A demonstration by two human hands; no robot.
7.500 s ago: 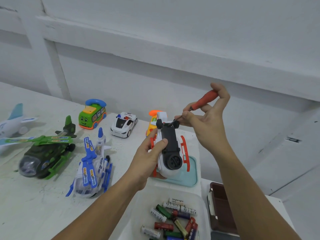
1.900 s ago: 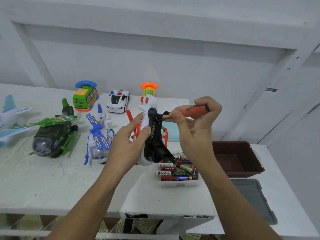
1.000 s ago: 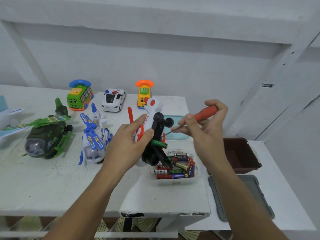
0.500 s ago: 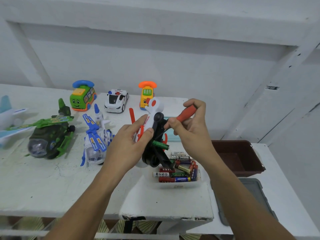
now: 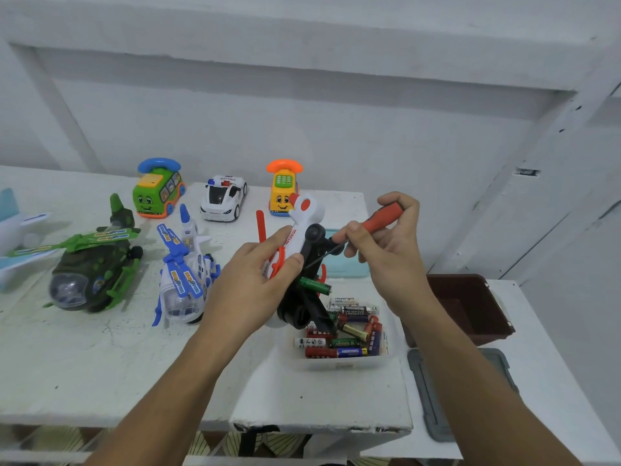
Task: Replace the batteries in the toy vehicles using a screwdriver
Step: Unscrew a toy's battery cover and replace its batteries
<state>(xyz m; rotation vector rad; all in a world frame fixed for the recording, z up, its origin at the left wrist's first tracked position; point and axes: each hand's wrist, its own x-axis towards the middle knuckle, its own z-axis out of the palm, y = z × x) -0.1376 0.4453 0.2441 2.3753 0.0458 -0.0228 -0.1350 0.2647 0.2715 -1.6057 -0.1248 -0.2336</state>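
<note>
The toy helicopter (image 5: 307, 211) is gripped underside-out in the curled left hand (image 5: 255, 284), seemingly so the green battery (image 5: 314, 284) just below its fingertips can be prised out by the screwdriver (image 5: 383, 218) pinched in the right hand (image 5: 389, 260).

wall (image 5: 302, 129): white, raised beams | table (image 5: 84, 381): white, cracked paint | second table (image 5: 554, 381): white, right | light: soft, even
</note>
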